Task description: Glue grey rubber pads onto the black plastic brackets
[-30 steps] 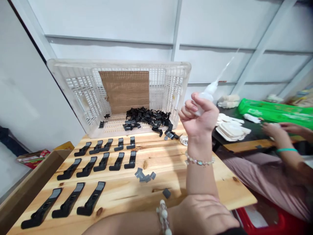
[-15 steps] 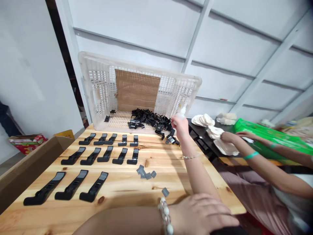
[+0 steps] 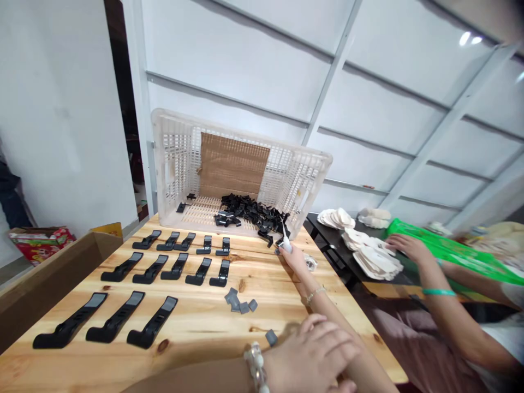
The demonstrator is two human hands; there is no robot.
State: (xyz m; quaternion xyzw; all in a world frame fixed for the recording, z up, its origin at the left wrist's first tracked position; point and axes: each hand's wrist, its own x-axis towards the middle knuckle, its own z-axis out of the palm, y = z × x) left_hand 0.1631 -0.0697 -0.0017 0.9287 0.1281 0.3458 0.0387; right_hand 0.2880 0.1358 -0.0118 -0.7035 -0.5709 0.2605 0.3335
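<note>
My right hand (image 3: 293, 261) is shut on a small white squeeze bottle (image 3: 286, 243), whose thin nozzle points up beside a pile of small black plastic parts (image 3: 251, 213). The pile lies at the mouth of a white plastic crate (image 3: 204, 124) turned on its side. My left hand (image 3: 313, 355) rests across my right forearm near the table's front edge, holding nothing. A small grey square (image 3: 271, 337) lies just beyond its fingers. Several long black plastic brackets (image 3: 151, 330) stand in rows on the pine table (image 3: 262, 327), and several grey squares (image 3: 234, 299) lie beside them.
A small clear roll (image 3: 311, 263) lies near the table's right edge. To the right, a co-worker's hand (image 3: 409, 246) is at white pieces (image 3: 376, 265) on a black table (image 3: 323, 229), beside a green bag (image 3: 450, 254). A cardboard box wall (image 3: 53, 278) borders the left.
My right hand has come down from the raised position and forward with the bottle, to the crate's front edge by the black pile. My left hand has slid further along my right forearm.
</note>
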